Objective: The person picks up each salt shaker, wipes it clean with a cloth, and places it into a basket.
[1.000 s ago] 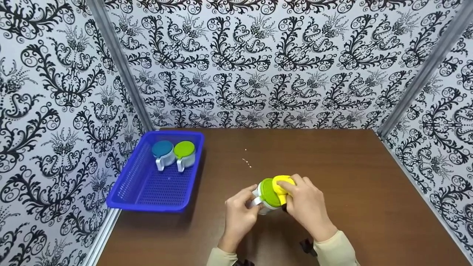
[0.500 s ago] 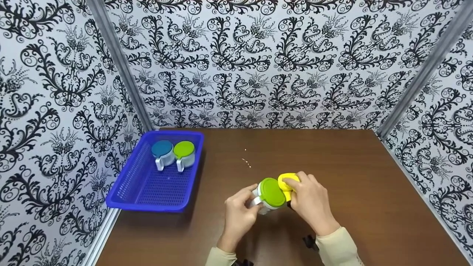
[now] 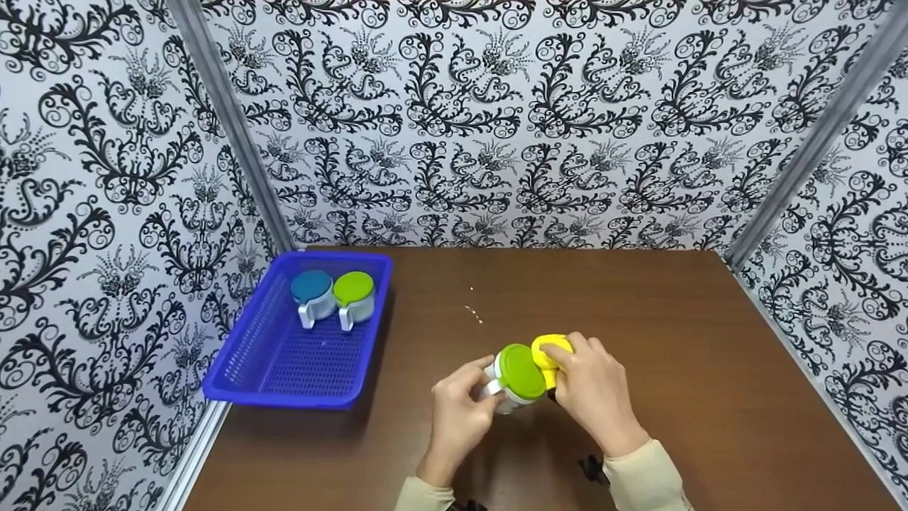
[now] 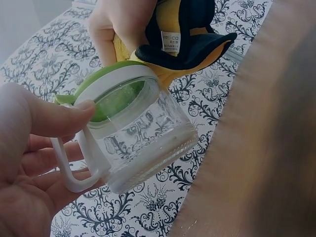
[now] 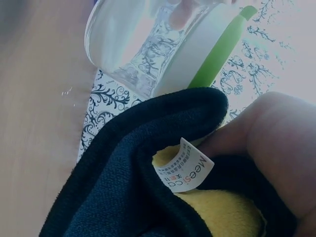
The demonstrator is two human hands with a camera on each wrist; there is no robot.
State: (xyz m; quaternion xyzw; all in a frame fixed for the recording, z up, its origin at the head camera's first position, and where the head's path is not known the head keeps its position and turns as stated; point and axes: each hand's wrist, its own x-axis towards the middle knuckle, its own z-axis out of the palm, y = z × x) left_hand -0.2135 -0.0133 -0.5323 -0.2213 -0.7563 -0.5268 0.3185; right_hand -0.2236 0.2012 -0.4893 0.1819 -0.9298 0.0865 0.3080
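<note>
A clear glass jar (image 4: 148,128) with a green lid (image 3: 523,372) and a white handle (image 4: 74,173) is held up, tilted, over the table. My left hand (image 3: 462,408) grips it by the handle, thumb on top in the left wrist view. At the lid's right edge my right hand (image 3: 592,387) holds a bunched cloth (image 3: 550,355), yellow with a dark side and dark trim. A white label (image 5: 185,170) sticks out from the cloth's folds. In the left wrist view the cloth meets the jar's rim.
A blue plastic basket (image 3: 220,394) stands at the table's left. Inside are two similar jars, one with a blue lid (image 3: 312,285), one with a green lid (image 3: 354,287). Small pale specks (image 3: 474,312) lie on the brown table (image 3: 638,298). Patterned walls enclose the back and sides.
The right hand and cloth have slid from the top of the green lid to its right edge, then slightly back left in the last half second. The left hand and jar stay nearly still.
</note>
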